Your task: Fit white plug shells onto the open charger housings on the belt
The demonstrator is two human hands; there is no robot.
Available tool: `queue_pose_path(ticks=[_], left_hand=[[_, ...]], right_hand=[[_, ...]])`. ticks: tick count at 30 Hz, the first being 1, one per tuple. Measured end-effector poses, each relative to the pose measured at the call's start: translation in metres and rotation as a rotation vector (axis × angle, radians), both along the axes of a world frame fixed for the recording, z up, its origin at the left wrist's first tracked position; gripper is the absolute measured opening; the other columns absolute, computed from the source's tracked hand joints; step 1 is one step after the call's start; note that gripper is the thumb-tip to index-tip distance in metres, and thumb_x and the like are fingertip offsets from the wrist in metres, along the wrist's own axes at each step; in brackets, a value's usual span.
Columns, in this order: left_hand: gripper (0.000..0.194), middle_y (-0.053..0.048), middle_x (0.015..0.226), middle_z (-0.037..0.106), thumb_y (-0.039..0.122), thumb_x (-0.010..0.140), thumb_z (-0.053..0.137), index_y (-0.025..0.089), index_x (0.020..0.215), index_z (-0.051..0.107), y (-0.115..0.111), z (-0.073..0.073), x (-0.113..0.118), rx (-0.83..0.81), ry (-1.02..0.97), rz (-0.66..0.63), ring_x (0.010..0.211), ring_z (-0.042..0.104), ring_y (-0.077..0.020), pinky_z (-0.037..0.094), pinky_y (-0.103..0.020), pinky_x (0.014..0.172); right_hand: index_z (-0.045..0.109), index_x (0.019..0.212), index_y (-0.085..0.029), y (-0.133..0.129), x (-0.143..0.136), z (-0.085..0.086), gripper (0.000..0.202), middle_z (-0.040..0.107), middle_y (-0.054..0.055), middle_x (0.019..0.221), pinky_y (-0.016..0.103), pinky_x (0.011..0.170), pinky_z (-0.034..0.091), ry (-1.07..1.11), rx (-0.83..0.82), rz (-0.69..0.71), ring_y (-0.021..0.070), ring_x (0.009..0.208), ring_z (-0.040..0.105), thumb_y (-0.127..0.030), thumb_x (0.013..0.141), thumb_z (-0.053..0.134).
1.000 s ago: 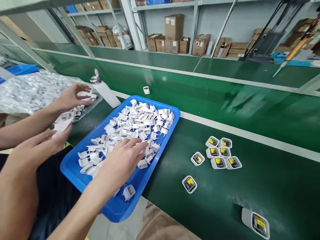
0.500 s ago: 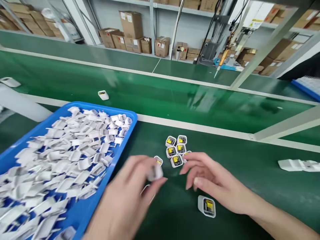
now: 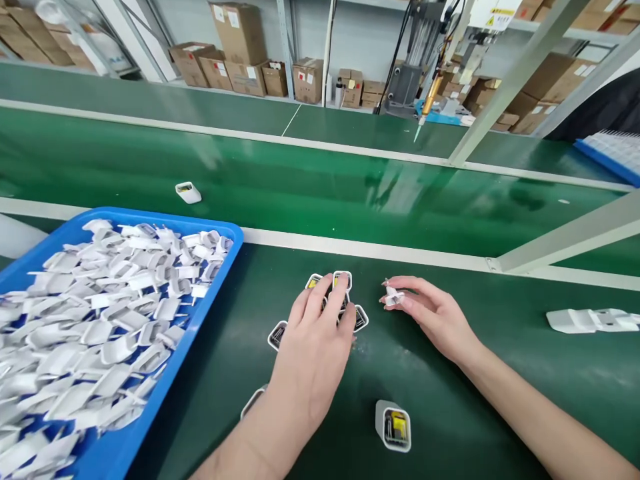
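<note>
My left hand [image 3: 315, 353] lies over a cluster of small white housings [image 3: 343, 281] with yellow and black parts inside, fingers spread on top and hiding some of them. To the right, my right hand [image 3: 435, 313] pinches a small white plastic piece [image 3: 393, 297] between thumb and fingers, above the green table. Another white housing [image 3: 393, 427] with a yellow part stands nearer the front. One more housing [image 3: 277, 335] sits just left of my left hand, and another is partly hidden by my left wrist.
A blue tray [image 3: 200, 320] heaped with white plastic covers [image 3: 115, 347] fills the left. A single housing [image 3: 189, 193] lies on the green conveyor belt [image 3: 280, 193]. White pieces [image 3: 593, 321] lie at right, below a slanting metal frame [image 3: 565, 233].
My left hand has moved right onto the cluster and no longer holds a white piece. My right hand has moved up and away from the cluster and now holds one. The view has shifted slightly.
</note>
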State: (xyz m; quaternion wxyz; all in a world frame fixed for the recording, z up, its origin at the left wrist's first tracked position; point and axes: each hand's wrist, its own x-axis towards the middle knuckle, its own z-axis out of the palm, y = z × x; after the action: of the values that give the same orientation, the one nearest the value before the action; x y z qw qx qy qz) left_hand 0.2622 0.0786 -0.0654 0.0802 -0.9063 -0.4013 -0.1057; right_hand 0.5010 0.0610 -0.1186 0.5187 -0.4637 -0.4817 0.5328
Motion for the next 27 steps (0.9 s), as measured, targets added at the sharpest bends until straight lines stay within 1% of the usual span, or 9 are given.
queue_pose_path(ticks=[2,5,7,10,12,14,17,22,27], left_hand=[[0.021,-0.016,0.151,0.05,0.019,0.091,0.064,0.015,0.11,0.073,-0.004,-0.007,0.011,0.027,-0.003,-0.013,0.137,0.048,-0.0344,0.047,-0.051,0.108],[0.023,-0.017,0.146,0.055,0.013,0.089,0.06,0.015,0.108,0.073,-0.015,-0.009,0.022,-0.041,-0.046,-0.063,0.136,0.049,-0.0346,0.049,-0.051,0.106],[0.029,-0.016,0.144,0.056,0.012,0.088,0.06,0.016,0.114,0.072,-0.024,-0.008,0.026,-0.111,-0.08,-0.088,0.132,0.052,-0.0349,0.051,-0.051,0.102],[0.034,-0.016,0.134,0.061,0.022,0.09,0.064,0.016,0.123,0.068,-0.033,-0.012,0.033,-0.222,-0.156,-0.076,0.115,0.06,-0.0347,0.056,-0.053,0.092],[0.035,-0.015,0.122,0.066,0.024,0.091,0.064,0.015,0.125,0.065,-0.034,-0.018,0.039,-0.292,-0.21,-0.066,0.102,0.064,-0.0316,0.058,-0.05,0.084],[0.034,-0.013,0.117,0.067,0.016,0.093,0.059,0.014,0.127,0.062,-0.033,-0.026,0.044,-0.347,-0.267,-0.084,0.099,0.065,-0.0286,0.058,-0.048,0.085],[0.045,-0.01,0.121,0.067,0.005,0.091,0.054,0.015,0.135,0.051,-0.031,-0.036,0.047,-0.45,-0.391,-0.102,0.106,0.064,-0.0257,0.057,-0.043,0.09],[0.062,-0.004,0.122,0.067,-0.001,0.085,0.06,0.024,0.139,0.04,-0.034,-0.044,0.047,-0.61,-0.556,-0.082,0.108,0.065,-0.021,0.057,-0.035,0.09],[0.053,0.001,0.119,0.068,0.003,0.085,0.063,0.028,0.128,0.046,-0.034,-0.05,0.048,-0.708,-0.635,-0.042,0.106,0.066,-0.0198,0.057,-0.034,0.089]], right_hand=[[0.074,0.111,-0.027,0.0,0.002,-0.002,0.018,0.06,0.007,0.127,0.035,0.093,0.057,-0.06,0.04,-0.027,0.019,0.103,0.066,-0.031,0.096,0.065],[0.077,0.1,-0.027,-0.004,0.002,0.008,0.011,0.056,0.006,0.122,0.032,0.091,0.057,-0.142,0.127,-0.063,0.0189,0.107,0.063,-0.024,0.092,0.07],[0.074,0.103,-0.029,-0.009,0.0,0.02,0.02,0.052,0.004,0.119,0.033,0.09,0.056,-0.099,0.192,-0.06,0.0178,0.106,0.062,-0.016,0.087,0.074],[0.066,0.117,-0.032,-0.018,0.001,0.035,0.043,0.05,0.004,0.116,0.031,0.084,0.056,-0.03,0.23,-0.036,0.0157,0.1,0.061,-0.008,0.083,0.076],[0.067,0.119,-0.029,-0.026,0.003,0.039,0.043,0.049,0.005,0.117,0.03,0.081,0.057,-0.081,0.193,-0.002,0.0148,0.096,0.061,-0.008,0.083,0.076],[0.071,0.114,-0.027,-0.034,0.006,0.037,0.034,0.051,0.007,0.119,0.03,0.079,0.059,-0.129,0.149,0.041,0.0165,0.098,0.063,-0.01,0.085,0.074],[0.073,0.111,-0.028,-0.043,0.009,0.027,0.028,0.055,0.008,0.12,0.031,0.076,0.062,-0.193,0.137,0.053,0.0191,0.099,0.066,-0.011,0.089,0.071],[0.074,0.107,-0.028,-0.047,0.003,0.015,0.026,0.062,0.007,0.113,0.038,0.092,0.059,-0.452,0.282,-0.015,0.0234,0.114,0.063,-0.009,0.091,0.067],[0.071,0.111,-0.025,-0.049,0.01,0.014,0.025,0.059,0.008,0.103,0.036,0.078,0.056,-0.809,0.473,-0.066,0.0206,0.094,0.061,-0.011,0.091,0.068]])
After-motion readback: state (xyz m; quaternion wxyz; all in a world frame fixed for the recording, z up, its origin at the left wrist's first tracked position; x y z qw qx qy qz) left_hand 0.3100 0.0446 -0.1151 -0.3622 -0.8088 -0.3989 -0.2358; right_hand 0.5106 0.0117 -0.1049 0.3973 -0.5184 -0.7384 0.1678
